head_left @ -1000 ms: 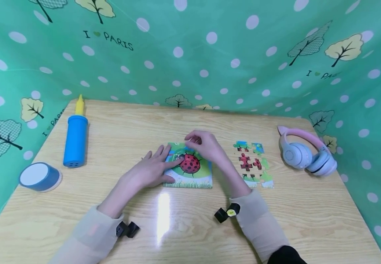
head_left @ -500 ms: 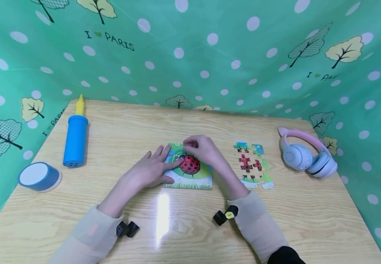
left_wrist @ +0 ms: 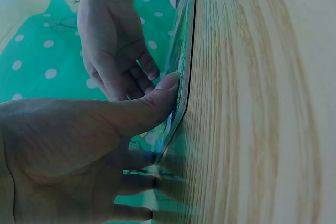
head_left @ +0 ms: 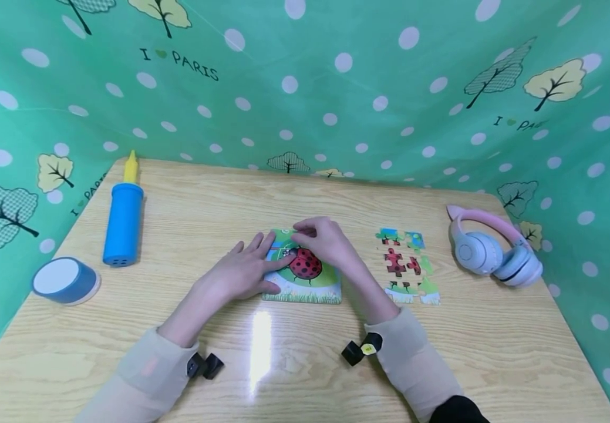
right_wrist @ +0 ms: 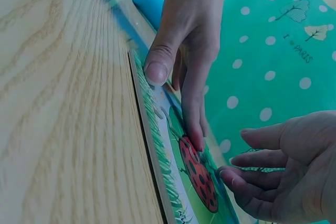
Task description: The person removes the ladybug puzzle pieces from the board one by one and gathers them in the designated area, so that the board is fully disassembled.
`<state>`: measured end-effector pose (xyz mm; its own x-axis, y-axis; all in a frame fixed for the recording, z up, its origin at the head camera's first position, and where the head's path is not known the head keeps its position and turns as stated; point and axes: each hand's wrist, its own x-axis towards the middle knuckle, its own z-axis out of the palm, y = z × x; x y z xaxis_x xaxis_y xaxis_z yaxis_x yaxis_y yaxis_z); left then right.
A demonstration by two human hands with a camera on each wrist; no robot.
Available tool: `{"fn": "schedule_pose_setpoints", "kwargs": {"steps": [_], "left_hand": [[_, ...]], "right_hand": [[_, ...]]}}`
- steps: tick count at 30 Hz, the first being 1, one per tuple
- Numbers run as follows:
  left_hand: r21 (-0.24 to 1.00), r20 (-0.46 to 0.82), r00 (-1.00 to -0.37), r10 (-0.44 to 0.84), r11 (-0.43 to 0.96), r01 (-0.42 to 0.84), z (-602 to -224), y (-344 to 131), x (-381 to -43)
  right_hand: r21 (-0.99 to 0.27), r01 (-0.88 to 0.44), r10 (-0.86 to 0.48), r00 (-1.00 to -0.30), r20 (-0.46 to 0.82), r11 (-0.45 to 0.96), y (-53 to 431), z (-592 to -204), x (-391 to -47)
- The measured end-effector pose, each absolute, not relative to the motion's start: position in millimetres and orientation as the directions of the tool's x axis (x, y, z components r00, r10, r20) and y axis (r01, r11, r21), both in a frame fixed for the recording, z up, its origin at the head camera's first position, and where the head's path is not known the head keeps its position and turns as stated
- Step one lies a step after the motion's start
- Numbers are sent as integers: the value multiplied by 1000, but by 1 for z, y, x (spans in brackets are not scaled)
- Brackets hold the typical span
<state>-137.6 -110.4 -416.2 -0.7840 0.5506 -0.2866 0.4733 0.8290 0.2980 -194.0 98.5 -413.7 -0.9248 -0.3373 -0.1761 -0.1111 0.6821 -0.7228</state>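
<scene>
A square ladybug picture board (head_left: 317, 289) lies flat on the table. My left hand (head_left: 241, 271) rests spread across its left side, with the index finger reaching to the ladybug's head and the thumb near the bottom left corner. My right hand (head_left: 327, 239) is at the board's far edge with its fingers loosely bent. In the right wrist view, the right hand's fingertips (right_wrist: 226, 174) are right at that edge, thumb apart from the fingers, and nothing shows between them. Right of the board, several loose jigsaw pieces (head_left: 394, 261) lie grouped, printed with red, green and blue ladybug-scene parts.
Pink and lilac cat-ear headphones (head_left: 481, 249) lie at the right of the wooden table (head_left: 204, 200). A blue hand pump (head_left: 123, 223) with a yellow nozzle and a blue round container (head_left: 64, 281) with a white top stand at the left. A green dotted curtain (head_left: 262, 70) surrounds the back and sides.
My right hand has shifted slightly left and down along the far edge of the board, its thumb and fingers rearranged. The left hand stays in place. The pieces lie as before.
</scene>
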Motion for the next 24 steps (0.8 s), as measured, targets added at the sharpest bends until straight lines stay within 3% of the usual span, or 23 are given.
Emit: {"fn": "schedule_pose_setpoints", "kwargs": {"steps": [13,24], "left_hand": [[308,-294,-782,550,829,467,-417,-111,-138],[318,-297,-782,548,829,461,-418,-110,-139]], "right_hand": [[-785,58,-261,-926,-274,617,92,-404,-186],[-827,130,-275,-905,-324,547,93,-402,-186]]}}
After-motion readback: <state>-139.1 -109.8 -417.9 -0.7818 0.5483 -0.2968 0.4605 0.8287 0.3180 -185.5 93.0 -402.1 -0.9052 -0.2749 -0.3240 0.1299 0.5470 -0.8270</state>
